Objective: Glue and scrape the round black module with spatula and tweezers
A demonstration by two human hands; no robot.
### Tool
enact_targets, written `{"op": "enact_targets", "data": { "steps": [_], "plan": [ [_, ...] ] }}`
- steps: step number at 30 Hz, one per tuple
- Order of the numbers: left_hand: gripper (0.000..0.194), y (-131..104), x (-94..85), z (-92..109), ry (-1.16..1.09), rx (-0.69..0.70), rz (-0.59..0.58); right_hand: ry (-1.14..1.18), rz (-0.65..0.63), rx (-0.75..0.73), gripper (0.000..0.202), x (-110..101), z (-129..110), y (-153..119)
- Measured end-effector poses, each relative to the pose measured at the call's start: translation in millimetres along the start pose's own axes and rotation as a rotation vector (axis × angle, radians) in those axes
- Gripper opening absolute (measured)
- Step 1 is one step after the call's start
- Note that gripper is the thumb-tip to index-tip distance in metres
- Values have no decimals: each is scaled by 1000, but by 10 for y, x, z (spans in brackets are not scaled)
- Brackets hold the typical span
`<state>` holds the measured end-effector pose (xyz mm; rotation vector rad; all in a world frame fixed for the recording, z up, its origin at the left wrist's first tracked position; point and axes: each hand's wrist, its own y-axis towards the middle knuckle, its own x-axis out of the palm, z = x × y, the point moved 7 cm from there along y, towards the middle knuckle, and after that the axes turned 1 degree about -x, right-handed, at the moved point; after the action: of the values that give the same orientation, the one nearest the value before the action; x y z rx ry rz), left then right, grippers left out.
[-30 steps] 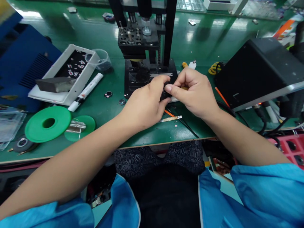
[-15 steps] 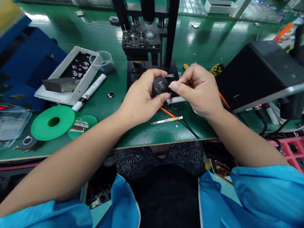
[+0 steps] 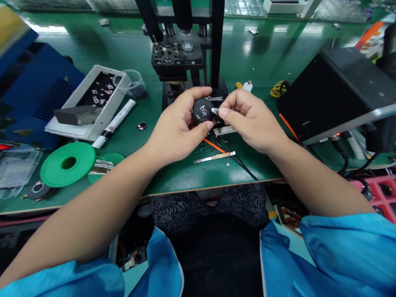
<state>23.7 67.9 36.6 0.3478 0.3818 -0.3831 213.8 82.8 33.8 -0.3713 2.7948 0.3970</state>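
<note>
Between the thumb and fingers of my left hand is a round black disc-shaped part with a shiny centre, its face turned up toward me. My right hand pinches a small whitish strip, whose tip reaches the disc's right edge. Whether the strip touches the disc I cannot tell. Just behind both hands stands the base of a black press. A pair of metal tweezers with a tan wrapped middle lies on the green bench below my hands.
A white box of small parts, a clear cup, a marker and a green spool stand left. A large black device with cables sits right. The bench's front edge runs close to my lap.
The view has shifted slightly. The whitish strip in my right hand now shows more, and my right hand has turned a little beside the disc. My left hand still holds the disc.
</note>
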Motion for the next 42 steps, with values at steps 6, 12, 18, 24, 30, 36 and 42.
{"op": "enact_targets", "data": {
  "steps": [6, 12, 18, 24, 30, 36, 42],
  "plan": [
    [63, -48, 14, 68, 197, 26, 33, -4, 8, -24, 36, 27, -8, -9],
    [67, -72, 21, 146, 336, 97, 34, -48, 42, -88, 31, 4, -32, -23],
    [69, -73, 18, 116, 337, 138, 51, -26, 37, -88, 35, 16, -26, -20],
    [67, -77, 27, 137, 433, 110, 24, -54, 37, -83, 30, 8, 8, -7],
    [73, -84, 46, 146, 533, 186, 4, -174, -28, 10, 37, 23, 29, -15],
    [72, -85, 65, 128, 574, 188, -2, -214, -24, -4, 37, 25, -39, -21],
    [66, -80, 51, 192, 525, 229, -52, -205, -51, -66, 36, 21, -41, -31]
  ]
}}
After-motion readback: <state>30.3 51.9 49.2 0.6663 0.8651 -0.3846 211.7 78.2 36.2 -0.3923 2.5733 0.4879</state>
